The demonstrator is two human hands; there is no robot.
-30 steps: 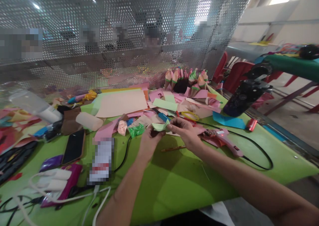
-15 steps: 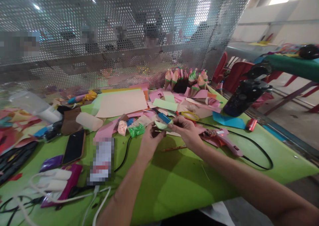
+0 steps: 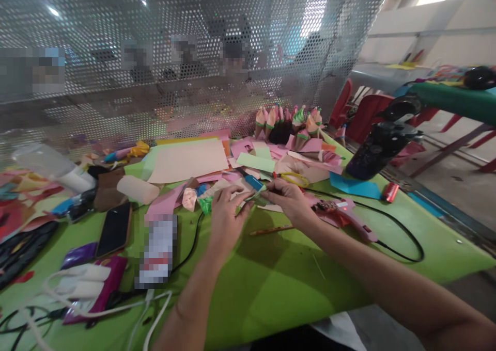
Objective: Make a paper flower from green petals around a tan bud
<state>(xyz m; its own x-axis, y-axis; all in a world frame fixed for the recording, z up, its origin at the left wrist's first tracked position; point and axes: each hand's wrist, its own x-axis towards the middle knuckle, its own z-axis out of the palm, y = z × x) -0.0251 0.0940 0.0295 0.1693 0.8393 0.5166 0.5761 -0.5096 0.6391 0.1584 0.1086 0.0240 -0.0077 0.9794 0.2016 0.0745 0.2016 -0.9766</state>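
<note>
My left hand and my right hand meet over the green table, near its middle. Between them is a small pale green paper piece. The right hand pinches its right end with thumb and fingers. The left hand's fingers lie stretched along its left end and grip it with the thumb underneath. A thin brown stick lies on the table just below the hands. A blue cutter lies just behind the paper piece.
A pink glue gun with a black cord lies right of my right hand. Paper sheets, yellow scissors and paper cones fill the back. A phone and white cables lie left. A perforated metal screen stands behind.
My left hand's fingers have straightened and slid right along the paper piece, which now sits lower and flatter between the hands. My right hand has hardly moved.
</note>
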